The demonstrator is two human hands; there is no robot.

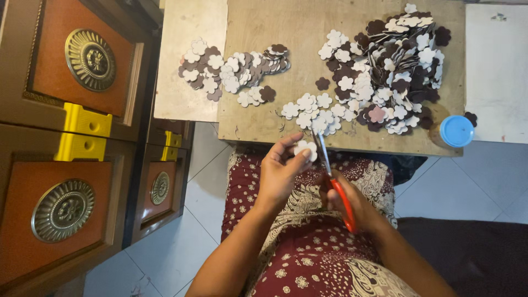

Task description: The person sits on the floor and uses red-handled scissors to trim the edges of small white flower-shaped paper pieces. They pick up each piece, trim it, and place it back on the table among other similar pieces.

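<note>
Patterned cloth [308,258] covered the person's lap below a wooden board [264,66] heaped with flower-shaped cutouts [385,66]. Her left hand [280,173] pinched one white flower piece [306,149]; the right hand [352,203] seemingly closed around red-handled scissors [333,181], blades meeting it. Nearby sat a round blue lid [456,131].

White and brown flower cutouts [379,66], red-handled scissors [335,184], blue lid [456,131], maroon floral dress [308,247].
</note>
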